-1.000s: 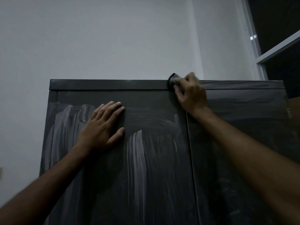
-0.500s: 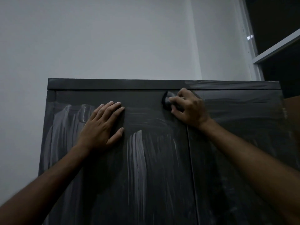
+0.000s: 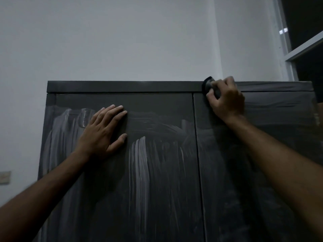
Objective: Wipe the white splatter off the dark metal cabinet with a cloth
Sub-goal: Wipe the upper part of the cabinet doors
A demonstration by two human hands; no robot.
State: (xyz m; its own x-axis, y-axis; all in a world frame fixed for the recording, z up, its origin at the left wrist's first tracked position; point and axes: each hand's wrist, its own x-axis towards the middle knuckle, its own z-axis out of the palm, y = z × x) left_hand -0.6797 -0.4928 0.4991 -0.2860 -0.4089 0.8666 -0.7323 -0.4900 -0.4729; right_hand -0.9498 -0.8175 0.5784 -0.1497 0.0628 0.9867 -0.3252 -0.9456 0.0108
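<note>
Cabinet: dark metal, two doors, seen from below its top edge. You stand facing it with both arms raised.

Cloth: small dark wad, bunched. Half a second ago it sat lower, on the upper part of the left door beside the centre seam; now it is back at the top edge, just right of the seam, pressed against the top rail. The stroke has run up and to the right.

Right hand: your grip here is curled tight round the cloth, pinching it against the top rail.

Left hand: fingers straight and spread, palm flat on the upper left door. It has not shifted over the last second; it steadies the door.

White splatter: broad vertical streaks down the middle of the left door, and a second band near the left edge, under and left of your flat hand. Fainter smears curve toward the seam. The right door looks hazy; whether that is residue or glare cannot be told in this light.

Meaning for the task: the passes of the last second covered only the top strip near the seam, which reads darker. The heavy streaks lie lower and untouched, so most of the wiping is judged to remain.
</note>
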